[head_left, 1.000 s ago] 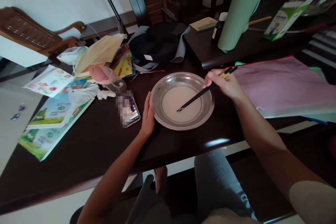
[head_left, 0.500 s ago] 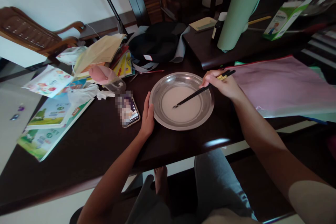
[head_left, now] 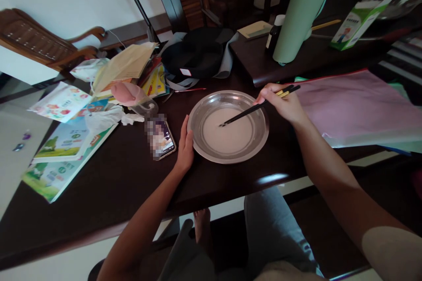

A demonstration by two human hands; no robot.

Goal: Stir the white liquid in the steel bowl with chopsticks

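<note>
A round stainless steel basin sits on the dark table, with milky, pale liquid in its bottom. My left hand holds the basin's left rim, its fingers along the outer edge. Over the right rim, my right hand is closed around a pair of black chopsticks with gold bands. The chopsticks slant down to the left, and their tips reach the liquid near the basin's middle.
A phone lies left of the basin, partly blurred. Books, papers and a pink-topped clear container crowd the left side. Behind stands a black bag. A pink zip folder lies right; a green roll stands behind.
My right hand has shifted slightly right and up, and the chopstick tips have moved a little right and away from me. The basin and my left hand stay put.
</note>
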